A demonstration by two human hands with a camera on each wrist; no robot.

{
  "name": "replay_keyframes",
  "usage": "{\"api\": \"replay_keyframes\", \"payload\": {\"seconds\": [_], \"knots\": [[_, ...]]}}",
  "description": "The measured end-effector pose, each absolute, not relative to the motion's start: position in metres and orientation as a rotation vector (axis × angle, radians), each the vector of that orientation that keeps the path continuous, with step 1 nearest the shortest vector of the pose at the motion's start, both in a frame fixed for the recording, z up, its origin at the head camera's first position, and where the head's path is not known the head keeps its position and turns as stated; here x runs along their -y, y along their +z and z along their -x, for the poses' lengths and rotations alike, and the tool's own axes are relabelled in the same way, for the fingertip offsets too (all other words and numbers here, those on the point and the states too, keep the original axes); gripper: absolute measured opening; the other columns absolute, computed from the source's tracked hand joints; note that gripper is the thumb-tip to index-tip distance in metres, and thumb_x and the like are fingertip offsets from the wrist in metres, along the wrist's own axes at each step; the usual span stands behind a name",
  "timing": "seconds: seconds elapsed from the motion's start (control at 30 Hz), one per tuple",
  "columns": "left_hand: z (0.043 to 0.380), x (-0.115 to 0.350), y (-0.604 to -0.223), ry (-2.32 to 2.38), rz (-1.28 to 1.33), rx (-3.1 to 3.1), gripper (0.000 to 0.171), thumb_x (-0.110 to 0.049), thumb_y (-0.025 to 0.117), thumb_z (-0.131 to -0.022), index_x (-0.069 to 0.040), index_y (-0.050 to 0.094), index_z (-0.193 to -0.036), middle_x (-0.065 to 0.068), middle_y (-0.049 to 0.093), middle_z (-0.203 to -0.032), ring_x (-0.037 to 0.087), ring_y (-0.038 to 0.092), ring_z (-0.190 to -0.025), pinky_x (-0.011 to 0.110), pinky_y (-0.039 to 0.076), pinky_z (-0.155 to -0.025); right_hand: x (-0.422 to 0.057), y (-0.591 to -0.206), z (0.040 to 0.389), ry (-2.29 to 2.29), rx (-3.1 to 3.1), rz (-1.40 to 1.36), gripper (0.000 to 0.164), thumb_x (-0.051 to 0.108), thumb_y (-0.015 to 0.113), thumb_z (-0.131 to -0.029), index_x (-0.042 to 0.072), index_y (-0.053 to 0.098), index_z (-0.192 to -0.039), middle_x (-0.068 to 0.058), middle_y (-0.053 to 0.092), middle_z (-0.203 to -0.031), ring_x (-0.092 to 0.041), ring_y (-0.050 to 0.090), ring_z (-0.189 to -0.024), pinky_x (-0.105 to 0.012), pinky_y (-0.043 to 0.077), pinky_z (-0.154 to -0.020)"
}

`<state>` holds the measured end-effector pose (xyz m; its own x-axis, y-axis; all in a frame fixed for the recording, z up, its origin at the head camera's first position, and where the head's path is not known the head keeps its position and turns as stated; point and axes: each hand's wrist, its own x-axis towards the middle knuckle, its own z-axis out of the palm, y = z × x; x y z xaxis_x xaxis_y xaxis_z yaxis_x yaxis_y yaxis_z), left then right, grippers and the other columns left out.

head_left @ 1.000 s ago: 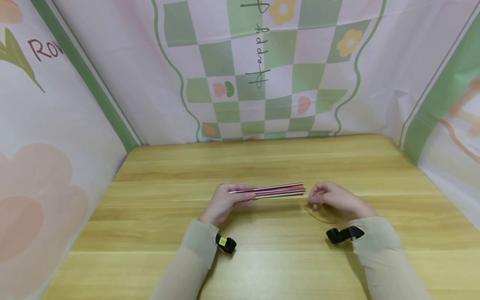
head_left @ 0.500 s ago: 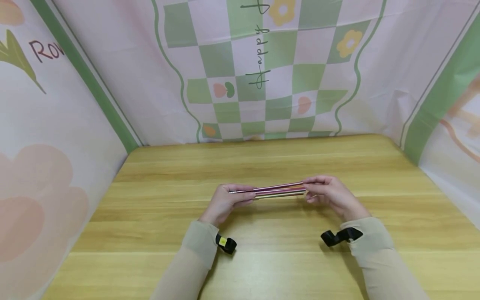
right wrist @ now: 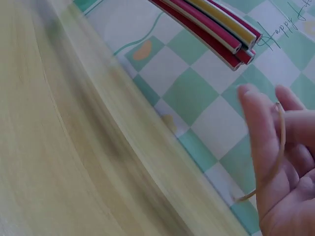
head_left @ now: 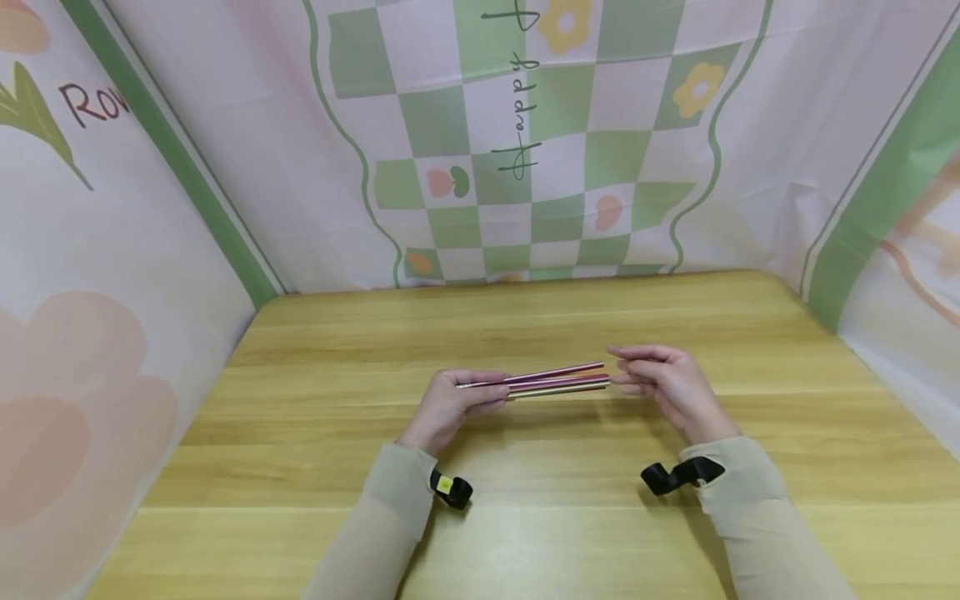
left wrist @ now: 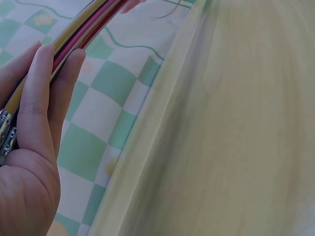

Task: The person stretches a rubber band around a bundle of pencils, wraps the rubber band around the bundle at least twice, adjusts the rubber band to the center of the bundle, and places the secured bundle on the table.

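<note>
A bundle of several unsharpened pencils, in red, magenta and yellow, lies sideways in the grip of my left hand. In the left wrist view the fingers and thumb hold it near the metal eraser ends. The free pencil ends fan slightly apart and point toward my right hand. A thin tan rubber band hangs looped on the bent fingers and thumb of that right hand. Its fingertips are just beyond the pencil ends, and the band is not around the bundle.
Both hands are above a wood-grain table. A green-and-white checked cloth hangs behind its far edge, with printed cloth walls at the sides. Black camera mounts sit on both wrists.
My right hand moved left to the pencil ends, its fingers spreading around them, then drew back slightly to the right. The left hand and pencils stay nearly still.
</note>
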<state>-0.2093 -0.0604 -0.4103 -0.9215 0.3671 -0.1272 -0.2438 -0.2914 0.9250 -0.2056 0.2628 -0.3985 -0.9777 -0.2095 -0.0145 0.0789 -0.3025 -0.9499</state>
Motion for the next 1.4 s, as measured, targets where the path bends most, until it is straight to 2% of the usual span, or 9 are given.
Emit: {"api": "replay_keyframes", "payload": {"seconds": [0.13,0.23,0.33,0.43,0.57,0.7,0.9,1.17,1.4], "knots": [[0.209,0.062,-0.411,2.260,-0.153,-1.586,0.035,0.013,0.065,-0.087,0.020,0.058,-0.121,0.026,0.071,-0.111,0.019,0.074,-0.084,0.029,0.063,-0.085,-0.261,-0.399,0.206,-2.424,-1.728,0.115,0.023,-0.006,0.059,-0.095,0.012,0.069,-0.086,0.002,0.077,-0.100,-0.015,0.074,-0.072,-0.019,0.058,-0.053],[0.208,0.063,-0.411,2.262,-0.138,-1.591,0.035,0.014,0.064,-0.087,0.020,0.059,-0.121,0.026,0.070,-0.112,0.019,0.074,-0.085,0.030,0.062,-0.085,-0.258,-0.399,0.206,-2.370,-1.799,0.063,0.017,0.008,0.061,-0.098,0.016,0.067,-0.084,0.004,0.078,-0.097,-0.012,0.073,-0.070,-0.017,0.052,-0.046],[0.207,0.065,-0.411,2.261,-0.117,-1.595,0.034,0.014,0.064,-0.087,0.019,0.059,-0.120,0.025,0.071,-0.112,0.019,0.074,-0.085,0.029,0.062,-0.085,-0.256,-0.400,0.207,-2.261,-1.887,0.053,0.018,0.023,0.059,-0.101,0.021,0.071,-0.087,0.010,0.077,-0.097,-0.008,0.073,-0.076,-0.018,0.056,-0.052],[0.207,0.066,-0.411,2.256,-0.111,-1.611,0.034,0.013,0.065,-0.087,0.019,0.060,-0.120,0.025,0.071,-0.110,0.018,0.074,-0.084,0.029,0.063,-0.085,-0.254,-0.402,0.208,-2.159,-1.926,0.128,0.020,0.029,0.054,-0.103,0.024,0.073,-0.098,0.016,0.074,-0.104,-0.006,0.070,-0.087,-0.023,0.063,-0.070],[0.208,0.066,-0.410,2.260,-0.105,-1.614,0.035,0.013,0.066,-0.086,0.019,0.060,-0.119,0.024,0.072,-0.108,0.018,0.075,-0.083,0.029,0.063,-0.084,-0.249,-0.403,0.208,-2.096,-1.922,0.267,0.023,0.025,0.051,-0.105,0.017,0.066,-0.120,0.017,0.068,-0.119,-0.006,0.064,-0.103,-0.030,0.062,-0.089],[0.210,0.065,-0.410,2.262,-0.101,-1.608,0.035,0.014,0.066,-0.086,0.019,0.060,-0.119,0.025,0.071,-0.110,0.019,0.075,-0.083,0.029,0.063,-0.085,-0.243,-0.402,0.206,-2.084,-1.935,0.369,0.028,0.021,0.050,-0.105,0.013,0.056,-0.131,0.015,0.063,-0.127,-0.004,0.058,-0.115,-0.034,0.061,-0.093],[0.211,0.063,-0.410,2.250,-0.108,-1.610,0.035,0.014,0.066,-0.086,0.018,0.060,-0.120,0.027,0.070,-0.112,0.019,0.074,-0.084,0.030,0.062,-0.086,-0.236,-0.402,0.203,-2.062,-1.989,0.419,0.028,0.015,0.054,-0.103,0.018,0.054,-0.131,0.013,0.062,-0.127,-0.009,0.063,-0.110,-0.043,0.062,-0.089],[0.211,0.063,-0.410,2.238,-0.111,-1.635,0.033,0.011,0.067,-0.087,0.018,0.062,-0.119,0.025,0.071,-0.111,0.018,0.075,-0.084,0.030,0.062,-0.086,-0.225,-0.404,0.203,-2.035,-2.007,0.399,0.035,0.010,0.062,-0.097,0.011,0.053,-0.131,0.008,0.060,-0.129,-0.012,0.065,-0.107,-0.052,0.058,-0.093],[0.210,0.063,-0.408,2.207,-0.164,-1.636,0.033,0.010,0.068,-0.086,0.017,0.062,-0.118,0.027,0.069,-0.116,0.020,0.074,-0.088,0.030,0.062,-0.087,-0.215,-0.400,0.197,-1.999,-2.079,0.417,0.045,0.003,0.071,-0.089,0.001,0.052,-0.130,0.001,0.063,-0.124,-0.013,0.068,-0.099,-0.044,0.061,-0.091]]}}
